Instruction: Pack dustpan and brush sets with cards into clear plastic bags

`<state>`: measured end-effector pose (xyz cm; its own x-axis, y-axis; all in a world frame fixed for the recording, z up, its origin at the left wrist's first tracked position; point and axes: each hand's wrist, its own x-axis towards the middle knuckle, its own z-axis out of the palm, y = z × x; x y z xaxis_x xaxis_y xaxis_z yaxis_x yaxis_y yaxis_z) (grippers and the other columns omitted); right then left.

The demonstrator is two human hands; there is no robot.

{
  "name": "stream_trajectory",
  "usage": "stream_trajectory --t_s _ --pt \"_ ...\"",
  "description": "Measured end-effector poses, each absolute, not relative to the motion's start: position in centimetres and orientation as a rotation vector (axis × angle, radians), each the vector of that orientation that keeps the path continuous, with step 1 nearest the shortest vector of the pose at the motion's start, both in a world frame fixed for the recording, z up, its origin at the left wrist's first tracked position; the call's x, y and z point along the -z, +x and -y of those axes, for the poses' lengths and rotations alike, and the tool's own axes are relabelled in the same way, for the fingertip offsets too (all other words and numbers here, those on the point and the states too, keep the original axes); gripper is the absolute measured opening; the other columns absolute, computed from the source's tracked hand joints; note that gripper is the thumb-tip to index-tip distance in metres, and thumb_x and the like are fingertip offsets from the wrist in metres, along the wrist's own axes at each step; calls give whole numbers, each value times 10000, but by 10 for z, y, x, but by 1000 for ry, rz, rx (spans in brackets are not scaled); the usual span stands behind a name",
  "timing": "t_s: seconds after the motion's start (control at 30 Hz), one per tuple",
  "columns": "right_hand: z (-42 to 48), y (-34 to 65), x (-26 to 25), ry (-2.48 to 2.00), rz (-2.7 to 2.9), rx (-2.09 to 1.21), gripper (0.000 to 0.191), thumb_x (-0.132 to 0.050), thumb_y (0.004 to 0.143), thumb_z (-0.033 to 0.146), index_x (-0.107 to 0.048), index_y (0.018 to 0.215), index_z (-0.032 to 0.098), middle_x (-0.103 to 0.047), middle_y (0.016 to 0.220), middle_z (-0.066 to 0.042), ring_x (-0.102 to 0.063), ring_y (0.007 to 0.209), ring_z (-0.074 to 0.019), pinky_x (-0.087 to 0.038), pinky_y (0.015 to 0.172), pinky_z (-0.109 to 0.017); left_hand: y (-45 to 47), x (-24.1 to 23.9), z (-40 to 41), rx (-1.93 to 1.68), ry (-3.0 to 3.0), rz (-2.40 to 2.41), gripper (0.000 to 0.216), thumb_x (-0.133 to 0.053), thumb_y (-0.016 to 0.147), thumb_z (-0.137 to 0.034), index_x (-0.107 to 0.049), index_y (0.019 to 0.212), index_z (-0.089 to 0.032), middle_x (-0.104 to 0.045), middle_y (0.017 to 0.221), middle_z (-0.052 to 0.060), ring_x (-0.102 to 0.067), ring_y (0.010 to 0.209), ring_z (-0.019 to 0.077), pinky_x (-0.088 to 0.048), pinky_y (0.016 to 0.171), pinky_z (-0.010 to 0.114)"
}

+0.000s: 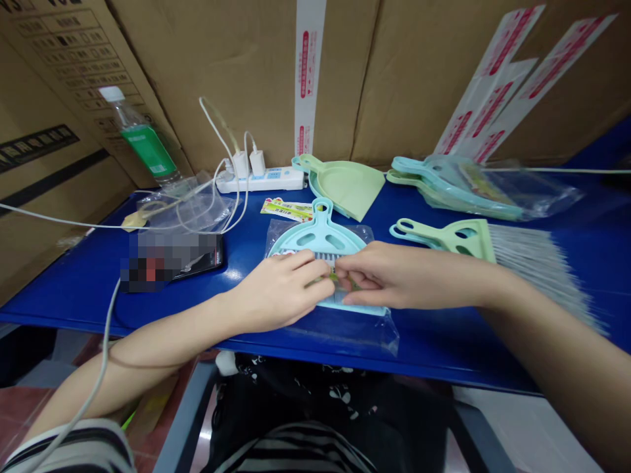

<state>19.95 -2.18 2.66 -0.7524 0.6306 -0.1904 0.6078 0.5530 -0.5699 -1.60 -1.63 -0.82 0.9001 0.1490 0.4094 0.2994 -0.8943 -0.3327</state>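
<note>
A light blue dustpan and brush set (319, 240) lies in a clear plastic bag (365, 328) near the front edge of the blue table (89, 276). My left hand (279, 292) and my right hand (382, 279) meet over its lower part. Both hands have their fingers pinched together on a small green and yellow card (340, 279) on top of the bag. Most of the card is hidden under the fingers.
A green dustpan (348, 187) and a printed card (288, 209) lie behind the set. A green brush (493, 249) and bagged sets (468, 190) are at the right. A phone (172, 259), a power strip (266, 179), cables and a water bottle (142, 141) sit at the left. Cardboard boxes stand behind.
</note>
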Motion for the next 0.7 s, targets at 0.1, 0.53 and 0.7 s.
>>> stream_trajectory --t_s 0.1,0.53,0.7 --pt "25 199 -25 -1057 2738 -921 116 -484 866 236 -485 753 209 -500 633 33 -441 558 -121 -355 581 -281 -19 4 16 474 -2706 371 203 -413 945 -106 -573 831 -161 -639 784 28 -541 718 165 -405 587 273" --pt "32 196 -24 -1056 2837 -871 166 -482 758 30 -507 773 194 -494 627 49 -437 565 -115 -361 625 -272 -33 -12 10 288 -3444 760 142 -505 809 -64 -501 891 -179 -540 723 -45 -484 608 94 -372 590 211" --pt "31 197 -24 -998 2837 -902 198 -467 751 23 -551 827 186 -493 599 56 -471 562 -119 -374 611 -263 -35 -16 8 158 -3498 717 120 -497 823 -61 -544 832 -171 -543 726 -37 -471 599 88 -366 594 212"
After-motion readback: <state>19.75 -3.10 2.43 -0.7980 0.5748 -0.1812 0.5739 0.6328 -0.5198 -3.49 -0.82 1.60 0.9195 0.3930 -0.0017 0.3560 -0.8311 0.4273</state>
